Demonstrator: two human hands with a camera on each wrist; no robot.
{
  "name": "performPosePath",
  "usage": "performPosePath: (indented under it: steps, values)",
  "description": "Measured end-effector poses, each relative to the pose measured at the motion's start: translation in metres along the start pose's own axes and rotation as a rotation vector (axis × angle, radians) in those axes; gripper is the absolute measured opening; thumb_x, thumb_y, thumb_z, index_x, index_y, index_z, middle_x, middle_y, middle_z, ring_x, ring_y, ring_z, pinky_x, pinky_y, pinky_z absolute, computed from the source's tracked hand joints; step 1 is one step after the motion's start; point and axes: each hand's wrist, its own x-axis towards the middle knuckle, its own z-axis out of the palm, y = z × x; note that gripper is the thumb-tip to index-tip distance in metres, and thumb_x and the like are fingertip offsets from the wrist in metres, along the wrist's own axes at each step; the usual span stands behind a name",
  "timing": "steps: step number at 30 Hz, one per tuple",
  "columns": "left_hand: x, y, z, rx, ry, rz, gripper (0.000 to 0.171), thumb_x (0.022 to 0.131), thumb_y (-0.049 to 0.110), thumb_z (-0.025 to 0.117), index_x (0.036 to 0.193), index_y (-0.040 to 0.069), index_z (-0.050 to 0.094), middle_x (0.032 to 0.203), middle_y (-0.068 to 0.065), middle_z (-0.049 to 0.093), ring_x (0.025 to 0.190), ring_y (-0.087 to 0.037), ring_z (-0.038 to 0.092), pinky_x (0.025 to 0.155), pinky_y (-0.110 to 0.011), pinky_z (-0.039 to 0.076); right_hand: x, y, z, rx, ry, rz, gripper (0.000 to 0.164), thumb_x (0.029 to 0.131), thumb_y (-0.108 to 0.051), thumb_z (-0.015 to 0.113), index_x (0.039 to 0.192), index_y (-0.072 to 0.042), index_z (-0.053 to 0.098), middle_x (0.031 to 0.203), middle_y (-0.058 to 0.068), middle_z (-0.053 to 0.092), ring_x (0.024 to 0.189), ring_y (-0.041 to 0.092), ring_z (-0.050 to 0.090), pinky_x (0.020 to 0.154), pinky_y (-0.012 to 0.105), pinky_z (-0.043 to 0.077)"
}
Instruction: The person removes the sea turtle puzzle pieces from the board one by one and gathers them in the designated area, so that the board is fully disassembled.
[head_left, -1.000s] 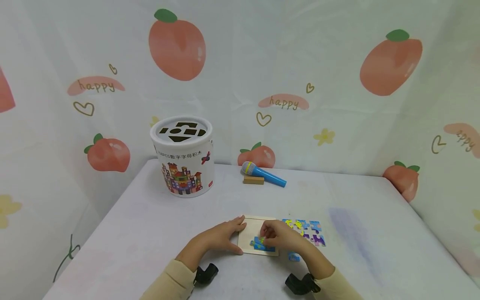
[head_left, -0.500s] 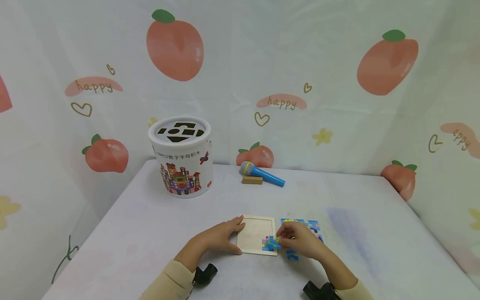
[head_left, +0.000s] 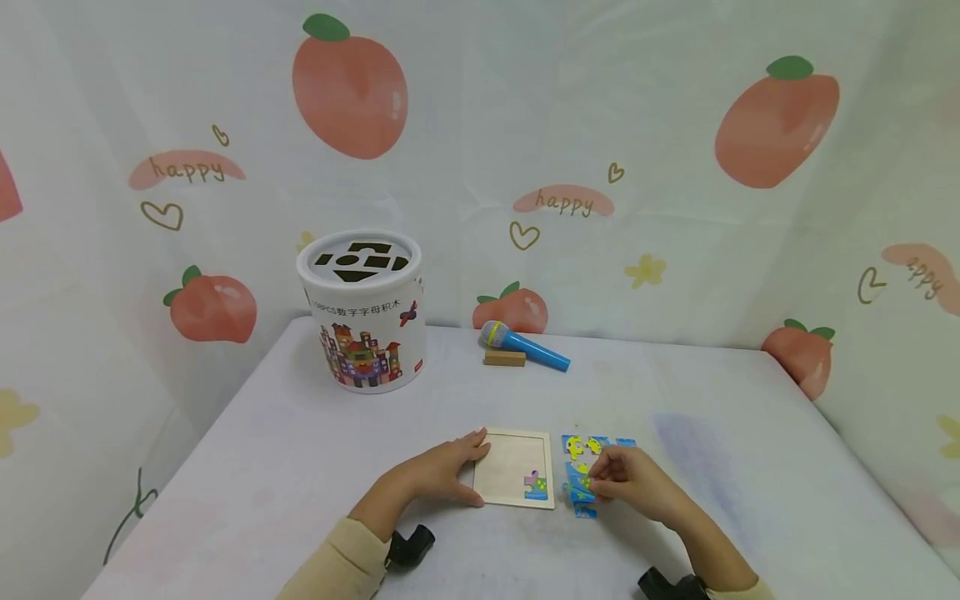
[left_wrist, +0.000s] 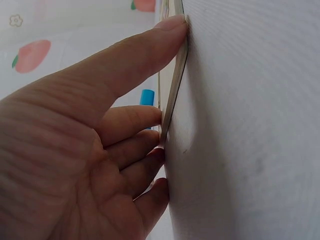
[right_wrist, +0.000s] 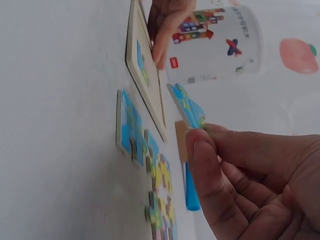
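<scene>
My right hand pinches a blue jigsaw piece between thumb and forefinger, tilted above the loose pieces. A square wooden puzzle tray lies left of it on the table. In the tray's lower right corner sits one blue, green and pink jigsaw piece. Along the tray's left side rests my left hand, its thumb at the near corner and its fingers spread toward the far corner. Several loose jigsaw pieces lie right of the tray, partly hidden behind my right hand.
A white block bucket with a shape-cut lid stands at the back left. Behind the tray lie a blue toy microphone and a small brown wooden block. A peach-printed cloth hangs behind the white table.
My right hand has moved right, carrying the blue jigsaw piece from over the tray to above the loose pieces. The corner piece shows uncovered in the tray. My left hand has stayed put.
</scene>
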Motion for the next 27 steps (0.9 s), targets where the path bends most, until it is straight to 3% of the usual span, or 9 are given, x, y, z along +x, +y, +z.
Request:
performPosePath:
  steps: [16, 23, 27]
  values:
    - [-0.002, 0.002, -0.002, 0.008, 0.004, 0.002, 0.08, 0.075, 0.033, 0.076, 0.142, 0.011, 0.039, 0.156, -0.002, 0.022, 0.144, -0.024, 0.02, 0.115, -0.047, 0.022, -0.021, 0.02, -0.017, 0.029, 0.031, 0.052, 0.026, 0.087, -0.015, 0.064, 0.096, 0.009, 0.057, 0.08, 0.009, 0.064, 0.067, 0.008, 0.061, 0.062, 0.027, 0.055]
    - [-0.002, 0.002, -0.002, 0.002, -0.004, 0.007, 0.08, 0.076, 0.033, 0.076, 0.142, 0.01, 0.039, 0.156, -0.002, 0.022, 0.144, -0.024, 0.02, 0.115, -0.048, 0.022, -0.026, 0.026, -0.02, 0.041, 0.039, 0.141, 0.029, 0.085, -0.017, 0.066, 0.099, 0.008, 0.059, 0.08, 0.007, 0.063, 0.066, 0.01, 0.059, 0.059, 0.025, 0.053]
    - [-0.003, 0.002, -0.002, -0.004, -0.008, 0.005, 0.08, 0.076, 0.034, 0.076, 0.143, 0.01, 0.038, 0.156, -0.002, 0.021, 0.144, -0.024, 0.02, 0.114, -0.048, 0.022, -0.027, 0.027, -0.021, 0.064, 0.015, 0.149, 0.03, 0.086, -0.017, 0.066, 0.098, 0.009, 0.057, 0.079, 0.006, 0.062, 0.066, 0.011, 0.059, 0.059, 0.025, 0.053]
